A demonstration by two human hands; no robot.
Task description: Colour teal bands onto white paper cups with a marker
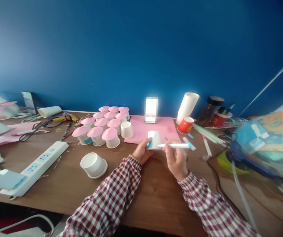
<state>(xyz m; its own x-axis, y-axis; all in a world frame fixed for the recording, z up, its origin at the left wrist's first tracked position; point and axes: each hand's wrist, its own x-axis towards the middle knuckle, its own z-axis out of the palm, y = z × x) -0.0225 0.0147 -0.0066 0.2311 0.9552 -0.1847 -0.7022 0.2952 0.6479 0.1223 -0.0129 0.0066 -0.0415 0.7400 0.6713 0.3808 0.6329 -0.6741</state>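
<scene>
My left hand [141,151] grips a white paper cup [154,135], turned upside down, with a blue patch on its side. A white marker [177,145] with a light blue end lies in the closed fingers of my right hand [177,163]. Its tip points left and overlaps the cup's right side; I cannot tell whether it touches. Left of my hands stand rows of upturned paper cups topped with pink paper discs [109,133]. Beside them is a plain white cup [127,129]. Nearer to me sits another upturned cup [93,164].
Behind the cup lie pink paper [166,126] and a bright, pixelated upright screen [151,110]. To the right are stacked white cups [187,107], a red cup [185,125] and a blue glue gun [247,159]. A power strip [39,166] and a yellow-handled tool [64,118] lie left.
</scene>
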